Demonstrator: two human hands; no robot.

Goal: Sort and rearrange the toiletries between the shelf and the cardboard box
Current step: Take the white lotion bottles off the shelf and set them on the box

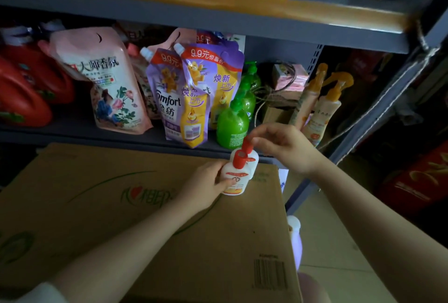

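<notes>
- Far left of the frame, red jugs (23, 94) sit on the shelf (121, 136).
- Next right, a pink pouch (106, 82) stands tilted, then two purple pouches (191, 94) leaning together.
- Low across the frame, the closed cardboard box (121, 205) lies below the shelf edge.
- Centre, my left hand (206, 184) grips a white bottle (238, 176) round its body, just above the box's far right corner.
- Behind the white bottle, green bottles (232, 125) stand in a row on the shelf.
- My right hand (283, 147) pinches the red cap (246, 150) of a second white bottle, which touches the first.
- Right of centre, orange spray bottles (322, 106) lean at the shelf's end.
</notes>
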